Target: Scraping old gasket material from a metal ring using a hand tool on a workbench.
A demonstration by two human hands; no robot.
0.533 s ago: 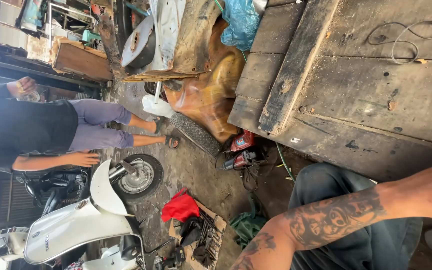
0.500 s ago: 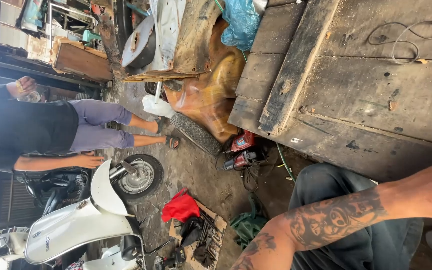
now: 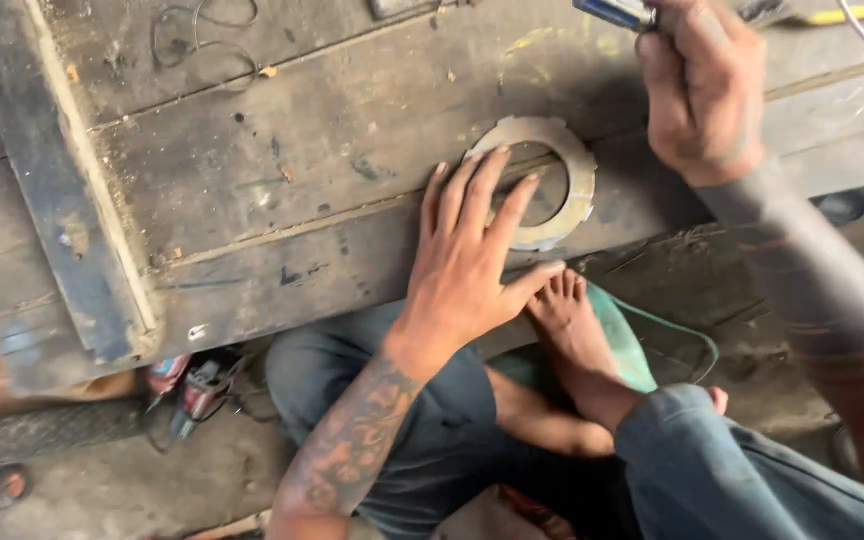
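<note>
A flat, notched metal ring (image 3: 574, 190) lies on a worn wooden board (image 3: 302, 160). My left hand (image 3: 472, 260) rests flat on the ring's near-left side, fingers spread, with the fingertips over its rim and hole. My right hand (image 3: 702, 95) is closed around a tool with a blue handle (image 3: 617, 12) just above and to the right of the ring, at the top edge of the view. The tool's working end is hidden by the hand. My tattooed left forearm (image 3: 352, 450) reaches up from below.
My bare foot (image 3: 572, 330) sits on a green sandal (image 3: 624, 345) below the board's edge. A red power tool (image 3: 187, 385) and a tyre (image 3: 42, 435) lie on the floor at the left. A loop of thin wire (image 3: 202, 30) lies on the board.
The view has swung away from the workshop floor, scooter and another person onto the board. Both my hands and the metal ring have come into view.
</note>
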